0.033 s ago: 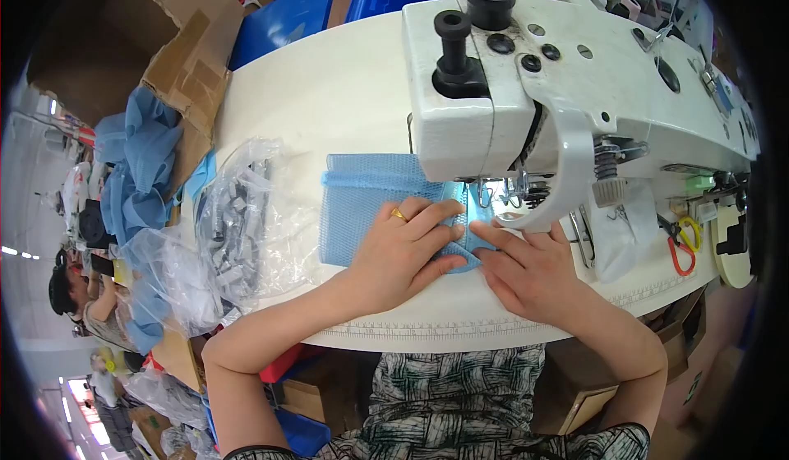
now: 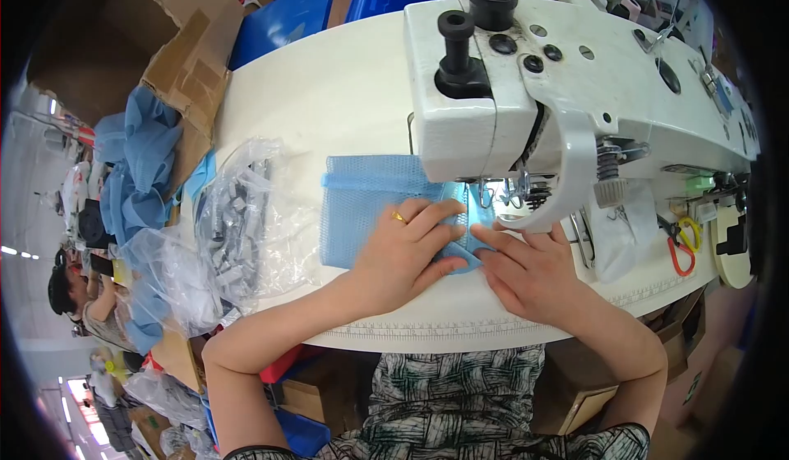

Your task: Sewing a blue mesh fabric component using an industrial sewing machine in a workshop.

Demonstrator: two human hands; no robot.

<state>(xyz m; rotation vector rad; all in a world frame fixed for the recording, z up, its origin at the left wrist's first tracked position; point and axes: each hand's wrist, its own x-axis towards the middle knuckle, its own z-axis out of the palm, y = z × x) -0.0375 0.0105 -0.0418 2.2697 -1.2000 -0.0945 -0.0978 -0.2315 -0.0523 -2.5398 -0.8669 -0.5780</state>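
A piece of light blue mesh fabric (image 2: 349,217) lies on the white sewing table, its right end under the needle area of a white sewing machine (image 2: 485,127). A seam or zipper-like strip runs lengthwise near that end, between my hands. My left hand (image 2: 403,242), with a yellow ring, has bent fingers on the fabric and its thumb at the folded near edge. From the other side my right hand (image 2: 526,271) grips the fabric's right edge, fingertips close to the strip. Part of its far fingers is hidden behind the machine's curved white guard (image 2: 571,172).
Left of the fabric sits a clear plastic bag of small grey parts (image 2: 234,230). Blue cloth (image 2: 140,156) spills by a cardboard box (image 2: 185,73). Tweezers (image 2: 583,238) and red-and-yellow-handled scissors (image 2: 680,242) lie at right. A printed ruler (image 2: 444,328) follows the front edge. Another person (image 2: 90,295) is far left.
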